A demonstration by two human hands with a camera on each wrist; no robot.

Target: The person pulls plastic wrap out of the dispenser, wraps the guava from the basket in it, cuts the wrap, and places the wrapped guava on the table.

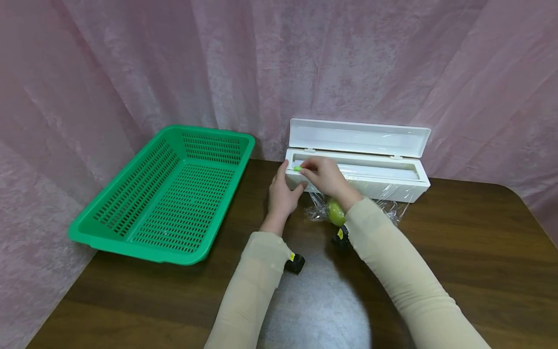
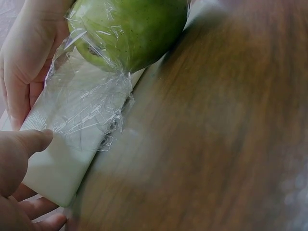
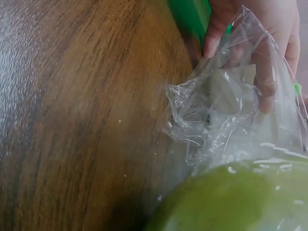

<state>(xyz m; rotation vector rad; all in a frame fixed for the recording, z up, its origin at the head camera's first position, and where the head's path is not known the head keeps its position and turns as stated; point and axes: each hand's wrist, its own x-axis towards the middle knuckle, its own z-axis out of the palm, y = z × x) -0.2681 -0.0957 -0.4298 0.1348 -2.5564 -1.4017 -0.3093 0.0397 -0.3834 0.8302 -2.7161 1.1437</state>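
The left hand (image 1: pixel 282 196) grips the left end of a long white plastic box (image 1: pixel 422 188), its lid (image 1: pixel 357 138) raised, a pale roll (image 1: pixel 379 172) inside; the right hand (image 1: pixel 323 174) pinches a bright-green tab (image 1: pixel 298 168) at the rim. The wrist views show crinkled clear film (image 2: pixel 86 108) round a green fruit (image 2: pixel 134 33) just before the box; only the head view shows the whole green perforated plastic basket (image 1: pixel 139 252).

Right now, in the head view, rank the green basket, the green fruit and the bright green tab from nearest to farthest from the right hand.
1. Bright green tab: touching the fingers of the right hand.
2. Green fruit: lower in the picture, beside the wrist.
3. Green basket: farthest, off to the left.
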